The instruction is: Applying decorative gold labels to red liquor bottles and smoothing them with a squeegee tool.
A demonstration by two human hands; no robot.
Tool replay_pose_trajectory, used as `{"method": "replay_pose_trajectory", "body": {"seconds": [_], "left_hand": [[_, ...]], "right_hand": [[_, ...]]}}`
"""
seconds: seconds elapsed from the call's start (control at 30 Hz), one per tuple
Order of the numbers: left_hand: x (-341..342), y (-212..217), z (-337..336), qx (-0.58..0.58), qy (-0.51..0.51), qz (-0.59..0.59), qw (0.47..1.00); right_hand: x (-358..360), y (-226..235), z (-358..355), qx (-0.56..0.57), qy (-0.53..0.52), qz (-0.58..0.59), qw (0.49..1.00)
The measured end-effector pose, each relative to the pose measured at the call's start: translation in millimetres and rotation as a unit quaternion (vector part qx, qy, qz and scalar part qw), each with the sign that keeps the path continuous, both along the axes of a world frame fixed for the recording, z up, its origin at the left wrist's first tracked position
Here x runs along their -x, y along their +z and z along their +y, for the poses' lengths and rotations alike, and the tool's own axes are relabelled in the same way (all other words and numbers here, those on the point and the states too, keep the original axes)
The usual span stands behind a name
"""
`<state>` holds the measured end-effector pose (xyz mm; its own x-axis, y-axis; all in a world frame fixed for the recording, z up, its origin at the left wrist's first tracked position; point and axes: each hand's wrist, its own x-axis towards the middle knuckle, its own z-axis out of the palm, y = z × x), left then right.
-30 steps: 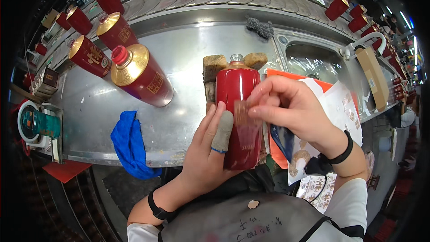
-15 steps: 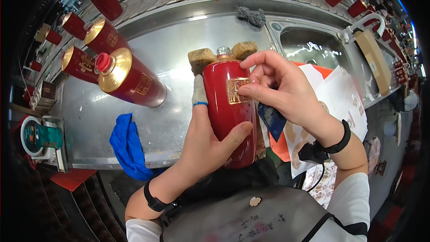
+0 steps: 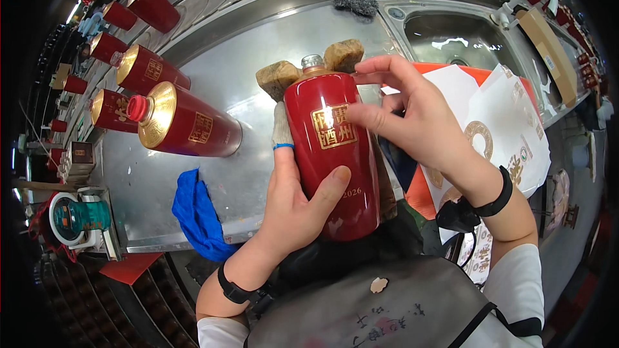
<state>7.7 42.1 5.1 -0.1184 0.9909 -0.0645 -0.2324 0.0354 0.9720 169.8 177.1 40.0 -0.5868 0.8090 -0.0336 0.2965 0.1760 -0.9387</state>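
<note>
My left hand is wrapped round a dark red bottle with a square gold emblem on its front and a bare glass neck. A cloth cover sits on one left finger, beside the bottle's left side. The bottle lies tilted, its neck between two worn brown blocks. At the bottle's upper right, my right hand has thumb and forefinger apart; the blurred thumb tip is by the emblem's right edge. Nothing shows between those fingers. White sheets with gold print lie under and beside my right wrist.
Several red bottles with gold shoulders stand at left; one has a red cap. A blue cloth hangs at the near table edge. Behind are a dark scouring pad, a sink and a conveyor. A teal-and-white device sits far left.
My right thumb and forefinger have spread apart and shifted off the emblem toward the right, uncovering more of it. My left hand keeps its hold. The whole view has shifted slightly.
</note>
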Motion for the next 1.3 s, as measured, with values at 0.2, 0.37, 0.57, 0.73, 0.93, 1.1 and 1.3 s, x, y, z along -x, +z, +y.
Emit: {"method": "replay_pose_trajectory", "body": {"seconds": [0.2,0.37,0.57,0.73,0.93,1.1,1.3], "left_hand": [[1,-1,0,0.000,-0.007,0.018,1.000],[2,-3,0,0.005,-0.009,0.017,1.000],[3,-7,0,-0.002,-0.009,0.034,0.999],[8,-5,0,0.020,-0.027,0.058,0.998],[6,-3,1,0.042,-0.012,0.064,0.997],[7,-3,1,0.051,-0.016,0.081,0.995],[7,-1,3,0.046,-0.017,0.014,0.999]], "right_hand": [[3,-17,-11,0.150,0.010,0.066,0.987],[6,-20,-12,0.217,0.006,0.134,0.967],[2,-12,-14,0.250,0.021,0.144,0.957],[1,-14,-11,0.241,0.030,0.153,0.958],[1,-19,-9,0.231,0.024,0.140,0.962],[1,-20,-9,0.229,0.032,0.152,0.961],[1,-21,-10,0.238,0.028,0.170,0.956]]}}
